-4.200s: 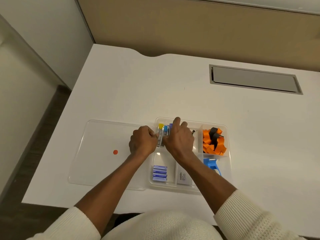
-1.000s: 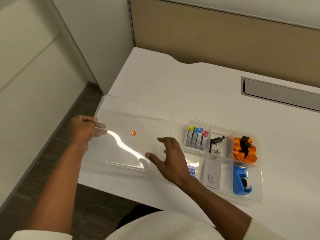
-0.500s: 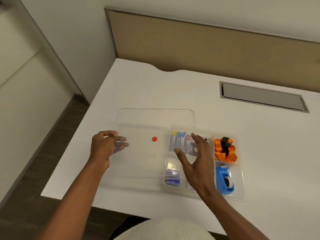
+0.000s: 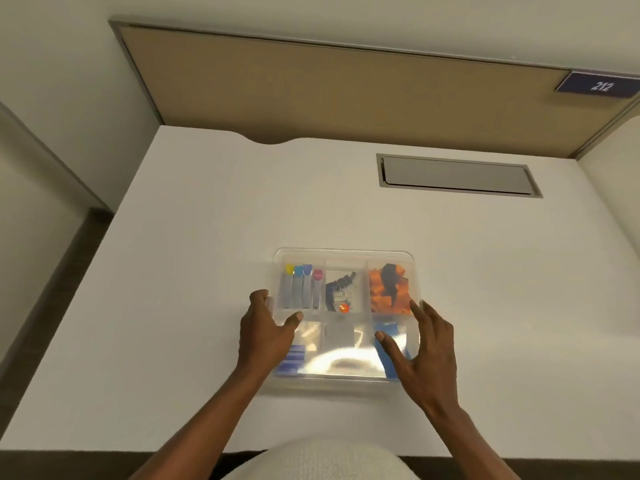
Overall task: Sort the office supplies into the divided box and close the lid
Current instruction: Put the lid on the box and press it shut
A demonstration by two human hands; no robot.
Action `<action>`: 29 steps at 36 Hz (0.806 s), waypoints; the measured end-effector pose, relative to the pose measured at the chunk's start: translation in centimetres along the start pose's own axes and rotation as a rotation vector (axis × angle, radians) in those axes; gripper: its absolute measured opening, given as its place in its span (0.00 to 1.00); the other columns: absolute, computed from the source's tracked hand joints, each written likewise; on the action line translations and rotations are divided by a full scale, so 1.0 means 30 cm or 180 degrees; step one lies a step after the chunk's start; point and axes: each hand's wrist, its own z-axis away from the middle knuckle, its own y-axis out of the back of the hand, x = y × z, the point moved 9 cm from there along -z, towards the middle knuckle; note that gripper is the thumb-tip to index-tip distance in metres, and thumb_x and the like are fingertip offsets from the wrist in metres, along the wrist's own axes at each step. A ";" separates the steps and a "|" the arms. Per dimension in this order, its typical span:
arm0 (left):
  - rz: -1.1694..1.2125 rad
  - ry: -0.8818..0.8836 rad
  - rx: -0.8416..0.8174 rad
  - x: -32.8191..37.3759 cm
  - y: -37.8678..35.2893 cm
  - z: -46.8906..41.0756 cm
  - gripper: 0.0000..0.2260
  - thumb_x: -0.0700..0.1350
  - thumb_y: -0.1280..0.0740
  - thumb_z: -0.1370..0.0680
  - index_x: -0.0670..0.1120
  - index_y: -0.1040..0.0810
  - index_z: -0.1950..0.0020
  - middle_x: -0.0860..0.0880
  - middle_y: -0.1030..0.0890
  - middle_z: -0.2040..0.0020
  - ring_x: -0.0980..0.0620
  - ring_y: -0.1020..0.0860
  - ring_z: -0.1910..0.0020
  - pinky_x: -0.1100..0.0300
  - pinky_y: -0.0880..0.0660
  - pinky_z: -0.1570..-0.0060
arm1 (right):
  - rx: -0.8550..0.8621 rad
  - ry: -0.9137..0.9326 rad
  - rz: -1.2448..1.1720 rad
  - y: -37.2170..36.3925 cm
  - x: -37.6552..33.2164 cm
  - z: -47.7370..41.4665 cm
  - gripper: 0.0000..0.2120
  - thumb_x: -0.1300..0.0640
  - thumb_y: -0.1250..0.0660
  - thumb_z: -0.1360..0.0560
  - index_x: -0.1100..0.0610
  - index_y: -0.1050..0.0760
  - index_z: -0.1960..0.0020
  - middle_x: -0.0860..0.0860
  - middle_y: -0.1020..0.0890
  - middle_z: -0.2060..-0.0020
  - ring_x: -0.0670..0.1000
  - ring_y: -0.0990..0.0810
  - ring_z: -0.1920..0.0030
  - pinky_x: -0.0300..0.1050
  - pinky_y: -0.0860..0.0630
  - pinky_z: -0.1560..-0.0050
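The clear lid (image 4: 346, 255), marked with a red dot (image 4: 343, 308), lies over the clear divided box (image 4: 341, 384) on the white desk. Through it I see coloured-top clips (image 4: 302, 285), black binder clips (image 4: 341, 289), orange and black pieces (image 4: 389, 289), a blue tape dispenser (image 4: 389, 332), blue staple boxes (image 4: 292, 359) and a white card (image 4: 341, 336). My left hand (image 4: 266, 330) grips the lid's left edge, thumb on top. My right hand (image 4: 426, 355) holds the right edge, thumb on the lid and fingers stretched along the side.
A grey cable hatch (image 4: 457, 175) is set into the desk at the back right. A tan partition (image 4: 346, 91) with a blue "212" sign (image 4: 601, 85) runs behind the desk. The desk's left edge drops to dark floor (image 4: 52, 289).
The lid, which lay open to the left of the box, has swung over and now covers the box. Both hands have moved to its left and right edges. My view has shifted.
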 end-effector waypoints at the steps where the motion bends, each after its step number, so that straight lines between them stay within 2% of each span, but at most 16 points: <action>1: 0.0009 0.0023 0.0014 -0.001 -0.012 0.005 0.33 0.52 0.22 0.25 0.49 0.36 0.27 0.45 0.24 0.28 0.44 0.22 0.35 0.51 0.21 0.39 | -0.0028 -0.0004 -0.0004 -0.005 0.014 -0.002 0.41 0.31 0.30 0.29 0.47 0.37 0.21 0.50 0.30 0.25 0.54 0.32 0.26 0.53 0.27 0.33; 3: 0.0003 0.0054 0.0043 0.000 -0.030 0.010 0.33 0.50 0.22 0.25 0.48 0.36 0.26 0.44 0.24 0.29 0.43 0.22 0.35 0.50 0.21 0.39 | -0.0047 -0.0024 -0.0008 -0.015 0.038 -0.008 0.41 0.30 0.31 0.28 0.45 0.38 0.21 0.50 0.31 0.24 0.54 0.33 0.25 0.54 0.27 0.33; 7: -0.0196 0.0067 0.0120 0.017 -0.053 0.012 0.35 0.50 0.23 0.25 0.46 0.37 0.24 0.42 0.23 0.30 0.40 0.21 0.35 0.47 0.20 0.38 | -0.0091 0.0021 0.0322 -0.034 0.062 -0.018 0.39 0.30 0.34 0.26 0.49 0.35 0.22 0.54 0.30 0.24 0.57 0.32 0.26 0.60 0.26 0.31; 9: -0.0316 0.0044 0.0156 0.025 -0.063 0.016 0.35 0.50 0.23 0.24 0.45 0.38 0.23 0.42 0.24 0.29 0.39 0.22 0.34 0.45 0.21 0.36 | -0.0220 0.0072 0.0466 -0.053 0.065 -0.018 0.40 0.31 0.35 0.24 0.48 0.39 0.20 0.57 0.33 0.23 0.59 0.34 0.26 0.61 0.26 0.32; 12: -0.0498 0.0014 0.0155 0.029 -0.079 0.026 0.36 0.51 0.26 0.22 0.44 0.41 0.20 0.41 0.26 0.26 0.39 0.24 0.31 0.44 0.23 0.33 | -0.0376 0.0093 0.0536 -0.078 0.066 -0.007 0.41 0.32 0.37 0.22 0.48 0.49 0.17 0.58 0.41 0.19 0.60 0.38 0.23 0.61 0.26 0.31; 15: -0.0962 0.0001 0.0220 0.030 -0.082 0.045 0.35 0.57 0.33 0.19 0.43 0.43 0.18 0.42 0.28 0.25 0.41 0.26 0.28 0.45 0.23 0.33 | -0.0368 0.0308 0.0681 -0.081 0.044 -0.009 0.42 0.33 0.40 0.20 0.53 0.52 0.16 0.58 0.52 0.17 0.61 0.43 0.19 0.58 0.31 0.26; 17: -0.1396 -0.0056 0.0348 0.037 -0.077 0.057 0.32 0.57 0.39 0.17 0.42 0.42 0.18 0.41 0.28 0.25 0.41 0.26 0.28 0.46 0.23 0.34 | -0.0471 0.0389 0.0796 -0.083 0.035 -0.024 0.44 0.32 0.41 0.21 0.55 0.53 0.16 0.56 0.54 0.16 0.58 0.47 0.17 0.56 0.36 0.23; 19: -0.1686 -0.0136 0.0437 0.047 -0.078 0.065 0.30 0.54 0.41 0.16 0.39 0.41 0.19 0.39 0.28 0.25 0.41 0.27 0.28 0.47 0.24 0.33 | -0.0587 0.0437 0.0918 -0.081 0.031 -0.046 0.44 0.31 0.42 0.21 0.56 0.50 0.16 0.55 0.47 0.17 0.56 0.46 0.17 0.55 0.37 0.21; 21: -0.1963 -0.0180 0.0431 0.053 -0.084 0.064 0.29 0.54 0.42 0.16 0.37 0.39 0.20 0.38 0.28 0.25 0.40 0.27 0.27 0.47 0.25 0.32 | -0.0604 0.0465 0.1136 -0.067 0.028 -0.071 0.40 0.31 0.42 0.21 0.56 0.41 0.19 0.54 0.38 0.19 0.56 0.38 0.20 0.53 0.36 0.23; 24: -0.2395 -0.0250 0.0407 0.065 -0.087 0.052 0.27 0.56 0.45 0.16 0.38 0.35 0.24 0.39 0.26 0.28 0.41 0.27 0.28 0.47 0.26 0.33 | -0.0468 0.0574 0.1542 -0.044 0.006 -0.114 0.30 0.35 0.37 0.22 0.59 0.25 0.34 0.57 0.24 0.30 0.59 0.22 0.38 0.55 0.28 0.34; 26: -0.2752 -0.0276 0.0378 0.074 -0.085 0.044 0.27 0.58 0.48 0.16 0.40 0.32 0.26 0.40 0.26 0.28 0.42 0.29 0.27 0.47 0.28 0.32 | -0.0300 0.0735 0.1704 -0.032 -0.021 -0.139 0.25 0.38 0.34 0.23 0.60 0.22 0.43 0.58 0.19 0.43 0.61 0.20 0.47 0.57 0.26 0.42; 27: -0.2915 -0.0292 0.0386 0.080 -0.082 0.038 0.28 0.58 0.49 0.16 0.40 0.32 0.26 0.40 0.27 0.27 0.41 0.31 0.26 0.47 0.30 0.30 | -0.0207 0.0789 0.1673 -0.026 -0.033 -0.151 0.24 0.39 0.33 0.23 0.60 0.22 0.45 0.58 0.19 0.46 0.61 0.21 0.48 0.57 0.25 0.44; 29: -0.2996 -0.0340 0.0463 0.096 -0.073 0.022 0.31 0.59 0.47 0.17 0.38 0.36 0.22 0.37 0.34 0.21 0.39 0.36 0.21 0.46 0.36 0.23 | -0.0142 0.0763 0.1498 -0.020 -0.040 -0.181 0.24 0.39 0.35 0.22 0.60 0.23 0.41 0.59 0.20 0.42 0.62 0.23 0.42 0.57 0.26 0.42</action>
